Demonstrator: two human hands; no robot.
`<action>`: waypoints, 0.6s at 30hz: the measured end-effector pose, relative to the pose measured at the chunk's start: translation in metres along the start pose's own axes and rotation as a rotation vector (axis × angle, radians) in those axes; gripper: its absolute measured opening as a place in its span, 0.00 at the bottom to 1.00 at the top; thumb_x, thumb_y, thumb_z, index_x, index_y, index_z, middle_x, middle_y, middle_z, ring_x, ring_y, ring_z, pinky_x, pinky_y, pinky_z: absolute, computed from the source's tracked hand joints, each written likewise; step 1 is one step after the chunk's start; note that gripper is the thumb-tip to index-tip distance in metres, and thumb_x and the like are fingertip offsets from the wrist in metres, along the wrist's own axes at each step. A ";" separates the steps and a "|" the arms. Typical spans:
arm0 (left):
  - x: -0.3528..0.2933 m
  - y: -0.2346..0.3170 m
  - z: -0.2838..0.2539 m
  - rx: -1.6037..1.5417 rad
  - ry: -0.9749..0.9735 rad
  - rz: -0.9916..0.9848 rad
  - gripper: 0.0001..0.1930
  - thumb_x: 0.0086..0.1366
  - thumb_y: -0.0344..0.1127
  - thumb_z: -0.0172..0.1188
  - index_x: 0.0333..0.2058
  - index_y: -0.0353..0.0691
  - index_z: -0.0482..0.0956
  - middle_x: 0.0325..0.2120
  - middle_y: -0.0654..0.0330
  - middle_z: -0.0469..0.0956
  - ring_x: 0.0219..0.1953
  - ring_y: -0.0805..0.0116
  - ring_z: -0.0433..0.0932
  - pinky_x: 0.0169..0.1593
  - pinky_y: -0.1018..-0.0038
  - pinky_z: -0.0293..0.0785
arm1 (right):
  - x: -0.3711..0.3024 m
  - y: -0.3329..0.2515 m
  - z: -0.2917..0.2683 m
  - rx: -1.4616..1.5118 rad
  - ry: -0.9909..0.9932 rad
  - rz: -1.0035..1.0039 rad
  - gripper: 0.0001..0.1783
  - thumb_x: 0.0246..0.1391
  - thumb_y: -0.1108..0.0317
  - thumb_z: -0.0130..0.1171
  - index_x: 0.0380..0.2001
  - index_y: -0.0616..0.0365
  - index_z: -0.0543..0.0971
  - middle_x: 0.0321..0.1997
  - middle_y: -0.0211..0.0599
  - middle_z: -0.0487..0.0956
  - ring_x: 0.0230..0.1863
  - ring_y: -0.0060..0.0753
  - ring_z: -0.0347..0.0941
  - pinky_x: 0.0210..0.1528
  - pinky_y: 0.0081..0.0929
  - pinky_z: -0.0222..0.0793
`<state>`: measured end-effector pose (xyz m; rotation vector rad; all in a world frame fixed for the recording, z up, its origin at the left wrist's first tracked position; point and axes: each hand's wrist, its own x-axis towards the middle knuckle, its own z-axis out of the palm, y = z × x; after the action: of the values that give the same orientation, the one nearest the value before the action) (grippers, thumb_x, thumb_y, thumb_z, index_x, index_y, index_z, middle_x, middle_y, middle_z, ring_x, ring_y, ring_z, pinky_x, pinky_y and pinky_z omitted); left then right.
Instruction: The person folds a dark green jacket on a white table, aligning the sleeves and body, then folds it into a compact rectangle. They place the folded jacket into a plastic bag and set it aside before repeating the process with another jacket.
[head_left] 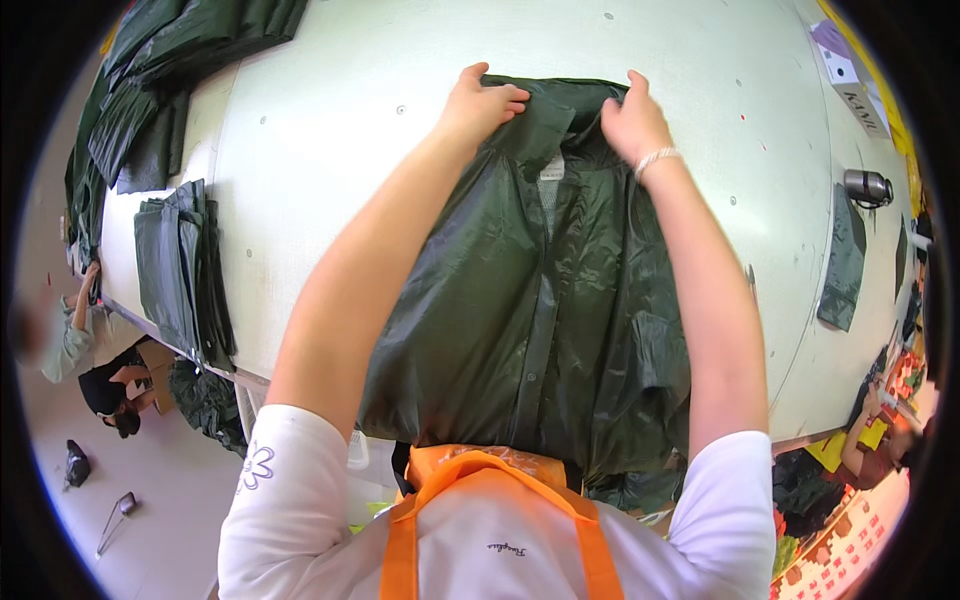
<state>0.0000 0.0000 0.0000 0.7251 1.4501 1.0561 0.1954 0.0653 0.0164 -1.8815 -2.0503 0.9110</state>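
Note:
A dark green, shiny raincoat lies front up before me, its collar end away from me and its lower part hanging over the near table edge. A button placket runs down its middle, and a small white label shows inside the neck. My left hand grips the far left corner by the collar, fingers curled over the fabric. On the far right corner my right hand, with a pale bracelet at the wrist, is closed on the cloth. Its fingertips are partly hidden by the fabric.
The white table carries a folded green stack at left and a bigger pile at far left. At right are a flask, a green fabric piece and a white box. Other people are at both sides.

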 end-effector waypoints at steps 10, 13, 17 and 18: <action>-0.137 -0.030 0.004 0.219 0.144 0.554 0.15 0.64 0.23 0.52 0.49 0.34 0.67 0.36 0.58 0.76 0.36 0.75 0.74 0.42 0.78 0.70 | -0.169 0.003 0.042 -0.393 -0.244 -0.675 0.17 0.38 0.63 0.67 0.31 0.54 0.73 0.32 0.33 0.73 0.39 0.36 0.71 0.41 0.31 0.61; -0.160 -0.053 -0.003 0.212 0.115 0.392 0.12 0.63 0.23 0.52 0.46 0.34 0.68 0.34 0.59 0.76 0.34 0.76 0.74 0.40 0.79 0.70 | -0.169 0.029 0.038 -0.325 -0.257 -0.567 0.18 0.41 0.62 0.68 0.32 0.55 0.72 0.31 0.34 0.73 0.36 0.36 0.72 0.39 0.32 0.62; -0.164 -0.064 0.000 0.137 0.214 0.318 0.07 0.62 0.25 0.55 0.40 0.34 0.71 0.28 0.60 0.76 0.26 0.78 0.72 0.29 0.81 0.68 | -0.174 0.022 0.054 -0.336 -0.213 -0.499 0.16 0.42 0.65 0.67 0.32 0.58 0.71 0.30 0.38 0.76 0.35 0.42 0.75 0.37 0.35 0.68; -0.164 -0.065 0.000 0.117 0.227 0.333 0.06 0.63 0.25 0.54 0.39 0.33 0.72 0.27 0.60 0.76 0.26 0.78 0.72 0.29 0.81 0.68 | -0.171 0.021 0.059 -0.326 -0.220 -0.429 0.16 0.42 0.66 0.67 0.32 0.58 0.71 0.30 0.40 0.76 0.34 0.44 0.75 0.36 0.37 0.69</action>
<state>0.0354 -0.1720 0.0105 0.9801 1.6309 1.3501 0.2082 -0.1157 -0.0001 -1.4185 -2.7312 0.7310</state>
